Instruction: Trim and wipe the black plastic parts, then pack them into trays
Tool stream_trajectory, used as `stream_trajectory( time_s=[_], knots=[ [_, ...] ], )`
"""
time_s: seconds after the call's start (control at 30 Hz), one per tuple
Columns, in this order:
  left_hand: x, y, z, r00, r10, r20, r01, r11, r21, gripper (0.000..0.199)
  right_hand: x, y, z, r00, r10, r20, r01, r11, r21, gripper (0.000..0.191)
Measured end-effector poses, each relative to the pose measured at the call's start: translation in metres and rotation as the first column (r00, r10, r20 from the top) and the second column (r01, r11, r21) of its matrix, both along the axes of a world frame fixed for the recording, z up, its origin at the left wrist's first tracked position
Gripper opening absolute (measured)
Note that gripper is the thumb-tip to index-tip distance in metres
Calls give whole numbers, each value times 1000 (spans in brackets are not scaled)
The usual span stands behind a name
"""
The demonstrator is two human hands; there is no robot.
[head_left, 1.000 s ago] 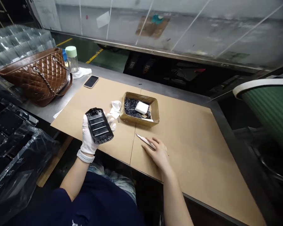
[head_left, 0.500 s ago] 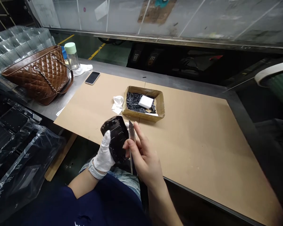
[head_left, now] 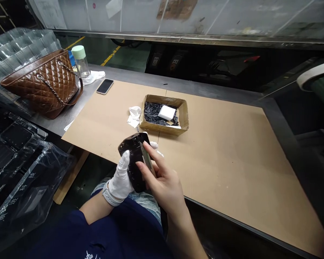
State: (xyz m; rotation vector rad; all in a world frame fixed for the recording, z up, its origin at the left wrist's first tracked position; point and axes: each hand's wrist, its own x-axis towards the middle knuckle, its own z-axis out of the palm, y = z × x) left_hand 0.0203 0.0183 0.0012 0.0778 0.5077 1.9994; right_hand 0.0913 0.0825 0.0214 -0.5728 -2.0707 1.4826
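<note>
My left hand (head_left: 120,181), in a white glove, grips a glossy black plastic part (head_left: 133,163) above my lap. Its thumb lies along the near left side, and white gloved fingertips show past the far right side. Bare, my right hand (head_left: 166,183) pinches a thin flat metal blade (head_left: 147,158) between thumb and fingers. The blade lies against the part's right side; whether its edge touches the surface I cannot tell. Just beyond the part stands a brown cardboard box (head_left: 162,129) holding many small black pieces (head_left: 152,111) and a white block (head_left: 167,112).
A crumpled white cloth (head_left: 134,114) lies left of the box on the cardboard sheet (head_left: 226,154). A phone (head_left: 105,86), a jar with a green lid (head_left: 82,64) and a brown quilted bag (head_left: 48,82) are at the back left. Plastic-wrapped black parts (head_left: 13,144) sit at far left.
My right hand has tilted the blade and moved it left, from beside the black part to over its right side. My left hand and the part have shifted slightly right.
</note>
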Motion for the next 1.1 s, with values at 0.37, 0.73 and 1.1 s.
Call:
stream_trajectory(
  time_s=[0.37,0.73,1.1],
  knots=[
    [-2,-4,9,998,-68,20,69,994,-84,60,4,0,1,999,3,-41,2,993,120,45],
    [2,-9,23,993,-113,27,113,994,13,62,11,-4,9,976,-174,-133,218,834,507,50],
    [3,-8,19,994,-99,45,98,995,27,58,7,-4,10,977,-185,-105,213,828,518,49]
  ],
)
